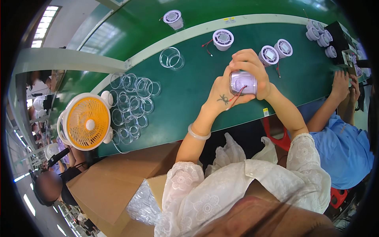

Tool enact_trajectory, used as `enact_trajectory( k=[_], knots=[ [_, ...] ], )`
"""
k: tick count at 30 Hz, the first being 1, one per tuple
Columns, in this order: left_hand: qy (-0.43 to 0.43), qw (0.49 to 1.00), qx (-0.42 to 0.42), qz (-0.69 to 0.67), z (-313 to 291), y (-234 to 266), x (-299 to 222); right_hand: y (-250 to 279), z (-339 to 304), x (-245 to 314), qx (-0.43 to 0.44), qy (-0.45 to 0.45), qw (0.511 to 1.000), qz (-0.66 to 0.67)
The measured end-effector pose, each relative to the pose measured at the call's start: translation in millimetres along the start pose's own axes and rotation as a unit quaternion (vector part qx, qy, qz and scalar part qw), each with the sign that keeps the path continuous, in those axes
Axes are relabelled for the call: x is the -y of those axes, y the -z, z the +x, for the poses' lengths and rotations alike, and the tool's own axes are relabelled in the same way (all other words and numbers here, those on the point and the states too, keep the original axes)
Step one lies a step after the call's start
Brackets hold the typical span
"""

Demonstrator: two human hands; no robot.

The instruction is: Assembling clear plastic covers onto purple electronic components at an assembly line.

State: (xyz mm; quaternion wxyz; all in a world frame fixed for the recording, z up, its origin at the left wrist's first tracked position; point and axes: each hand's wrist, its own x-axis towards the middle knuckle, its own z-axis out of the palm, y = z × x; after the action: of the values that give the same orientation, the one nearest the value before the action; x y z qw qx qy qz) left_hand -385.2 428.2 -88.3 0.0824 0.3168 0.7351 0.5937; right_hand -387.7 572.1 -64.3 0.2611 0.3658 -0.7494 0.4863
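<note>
The left hand (218, 91) and right hand (258, 75) wrap the lavender unit (240, 82), clasping opposite sides, above the bench (189, 106) near its front edge. It looks light and stiff, its clear wall (253, 84) probably slippery and crackable; hold the sides, sparing the red wires (237, 94).

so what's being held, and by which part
A clear and lilac cup-shaped unit, held around its sides: left hand on the left, right hand on the right and far side.

yellow-white label (266, 112) on green table (189, 98), near edge | two yellow labels (226, 19) on pale rail (256, 19) | print illegible
</note>
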Motion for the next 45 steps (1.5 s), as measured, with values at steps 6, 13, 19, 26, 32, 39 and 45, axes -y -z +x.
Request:
enact_trajectory(
  k=[6,13,19,26,32,39,45],
  knots=[
    [-0.002,1.000,-0.011,0.030,2.2,2.9,0.1,-9.8,-5.2,2.3,-0.079,-0.179,0.968,0.157],
    [-0.048,0.984,-0.104,0.139,-1.7,-5.9,2.9,-11.0,-13.0,-0.1,-0.069,-0.292,0.881,0.366],
    [-0.062,0.987,-0.072,0.130,1.7,1.2,0.6,-15.2,-7.5,0.2,-0.084,-0.219,0.952,0.196],
    [-0.043,0.993,-0.042,0.104,3.8,0.1,-5.4,2.2,-0.9,-2.8,0.027,-0.181,0.964,0.191],
    [-0.022,0.995,-0.035,0.087,1.7,2.2,-3.1,-3.4,-0.8,-2.6,0.000,-0.141,0.983,0.120],
    [0.047,0.996,0.013,-0.072,4.6,7.2,-6.5,-6.7,6.6,6.4,0.000,-0.090,0.993,0.073],
    [0.075,0.988,0.004,-0.137,6.9,4.0,-4.0,-3.7,1.0,-3.5,-0.005,0.002,1.000,-0.006]
  ],
)
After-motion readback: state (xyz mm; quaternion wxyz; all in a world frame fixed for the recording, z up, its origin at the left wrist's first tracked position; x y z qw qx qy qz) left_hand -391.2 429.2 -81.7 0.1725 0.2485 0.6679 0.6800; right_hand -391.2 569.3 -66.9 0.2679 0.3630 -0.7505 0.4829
